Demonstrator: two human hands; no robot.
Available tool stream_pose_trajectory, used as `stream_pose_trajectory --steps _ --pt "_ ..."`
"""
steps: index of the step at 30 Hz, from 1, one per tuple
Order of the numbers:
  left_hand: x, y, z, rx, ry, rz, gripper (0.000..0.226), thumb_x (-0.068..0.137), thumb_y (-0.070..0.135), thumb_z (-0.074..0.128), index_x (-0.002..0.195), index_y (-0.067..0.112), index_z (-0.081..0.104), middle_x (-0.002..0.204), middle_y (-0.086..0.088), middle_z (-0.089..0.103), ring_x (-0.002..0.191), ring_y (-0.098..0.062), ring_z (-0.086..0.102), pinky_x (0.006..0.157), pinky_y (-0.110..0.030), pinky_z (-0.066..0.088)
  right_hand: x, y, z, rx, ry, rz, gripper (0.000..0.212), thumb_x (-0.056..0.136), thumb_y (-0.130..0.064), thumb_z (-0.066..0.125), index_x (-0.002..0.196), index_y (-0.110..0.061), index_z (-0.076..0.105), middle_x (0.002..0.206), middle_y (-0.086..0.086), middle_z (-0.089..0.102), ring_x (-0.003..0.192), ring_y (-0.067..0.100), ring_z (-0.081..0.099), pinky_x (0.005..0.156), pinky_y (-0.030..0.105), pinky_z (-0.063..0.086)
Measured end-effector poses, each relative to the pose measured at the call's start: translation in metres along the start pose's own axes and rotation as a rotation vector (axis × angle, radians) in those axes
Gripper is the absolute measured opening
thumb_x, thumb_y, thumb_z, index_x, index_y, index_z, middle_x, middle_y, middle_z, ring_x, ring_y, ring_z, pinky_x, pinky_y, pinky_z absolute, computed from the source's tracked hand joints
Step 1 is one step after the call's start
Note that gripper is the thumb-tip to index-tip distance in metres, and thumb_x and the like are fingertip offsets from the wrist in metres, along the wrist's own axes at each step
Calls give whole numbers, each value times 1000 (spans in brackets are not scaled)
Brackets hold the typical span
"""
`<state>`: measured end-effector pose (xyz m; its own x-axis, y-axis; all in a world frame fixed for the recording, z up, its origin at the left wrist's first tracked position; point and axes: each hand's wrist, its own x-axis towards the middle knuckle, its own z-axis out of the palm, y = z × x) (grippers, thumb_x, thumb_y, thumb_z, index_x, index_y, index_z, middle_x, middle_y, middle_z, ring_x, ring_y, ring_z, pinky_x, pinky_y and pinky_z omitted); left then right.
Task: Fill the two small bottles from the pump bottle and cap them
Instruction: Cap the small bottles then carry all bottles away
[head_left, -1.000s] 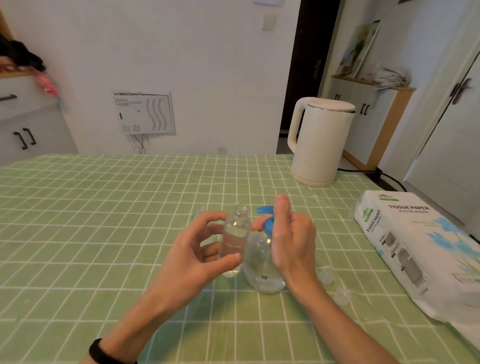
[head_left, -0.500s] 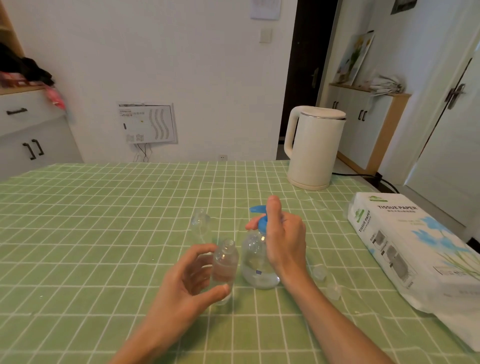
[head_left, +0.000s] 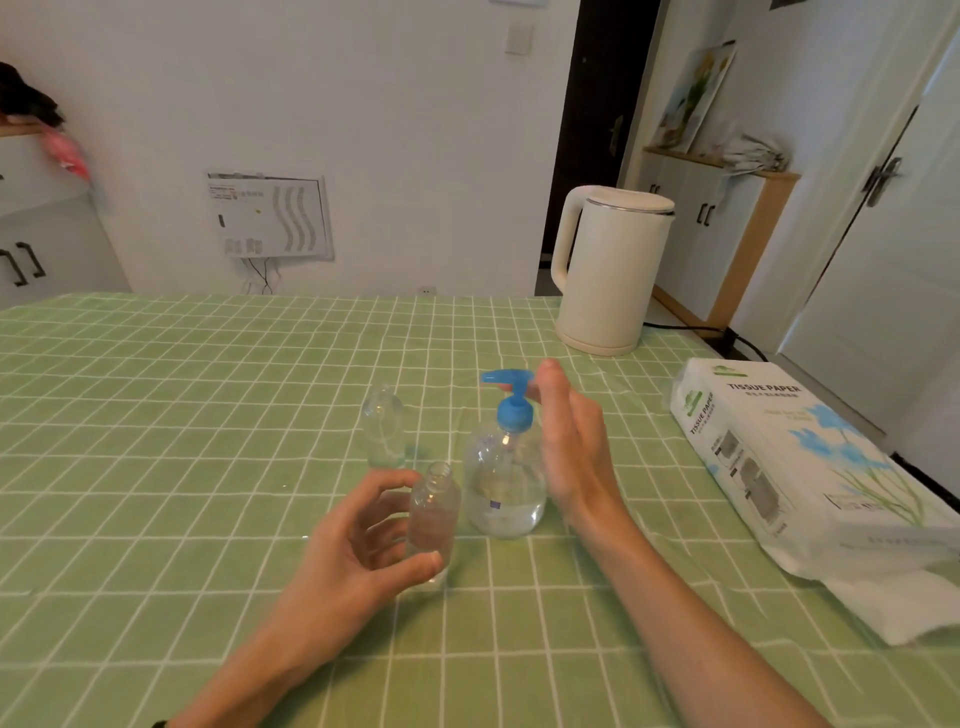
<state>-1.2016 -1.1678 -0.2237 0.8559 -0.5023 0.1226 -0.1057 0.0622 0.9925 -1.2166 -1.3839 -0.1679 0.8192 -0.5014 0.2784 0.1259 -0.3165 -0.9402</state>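
My left hand (head_left: 363, 540) curls thumb and fingers round the open small bottle (head_left: 434, 512), steadying it upright on the table (head_left: 208, 415) just beside the pump bottle (head_left: 504, 488), while my right hand (head_left: 566, 452), fingers straight and together, hovers by the pump head (head_left: 511, 387), I'd say ready to press.

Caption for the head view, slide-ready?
Left hand holds an uncapped small bottle beside the pump bottle; right hand open beside its pump.

There is one view only, from a wide-angle camera on my head, looking forward and down across the green-checked counter (head_left: 156, 441) toward the white wall (head_left: 363, 130) behind it. It sits near: my left grip (head_left: 363, 540) and right grip (head_left: 571, 447) fill the lower middle, forearms running out at the bottom edge.
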Motion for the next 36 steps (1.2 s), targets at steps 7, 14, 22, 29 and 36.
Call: stream_pose_trajectory --steps 7,14,22,29,36 --pt "3 -5 1 0 7 1 59 61 21 93 113 35 70 117 -10 76 107 -34 76 103 -46 59 -31 11 -103 -596 8 31 16 93 -43 74 107 -37 69 102 -26 70 90 -7 66 69 15 46" --pt "1 -4 3 13 22 -9 60 61 19 93 115 31 70 117 -15 75 110 -40 74 109 -58 53 -63 28 -126 -871 -234 199 34 89 -43 80 117 -40 61 107 -27 62 88 -4 64 80 21 53" --pt "-1 -2 5 25 17 -15 56 67 4 86 115 27 70 116 -16 76 108 -38 75 109 -60 52 -63 31 -115 -964 -204 151 26 91 -39 79 112 -39 63 95 -21 63 80 -3 62 71 21 52" --pt "2 -4 3 43 23 -18 60 62 23 93 116 34 70 121 -13 75 112 -37 74 110 -61 50 -65 14 -102 -739 -166 89 25 84 -40 84 94 -41 61 85 -19 71 84 -9 65 66 11 49" --pt "1 -5 2 89 15 4 60 65 26 91 120 37 68 121 -7 76 112 -28 75 110 -58 51 -61 -24 -42 -230 -228 -64 24 85 -30 85 90 -32 62 96 -12 74 89 9 76 80 29 63"
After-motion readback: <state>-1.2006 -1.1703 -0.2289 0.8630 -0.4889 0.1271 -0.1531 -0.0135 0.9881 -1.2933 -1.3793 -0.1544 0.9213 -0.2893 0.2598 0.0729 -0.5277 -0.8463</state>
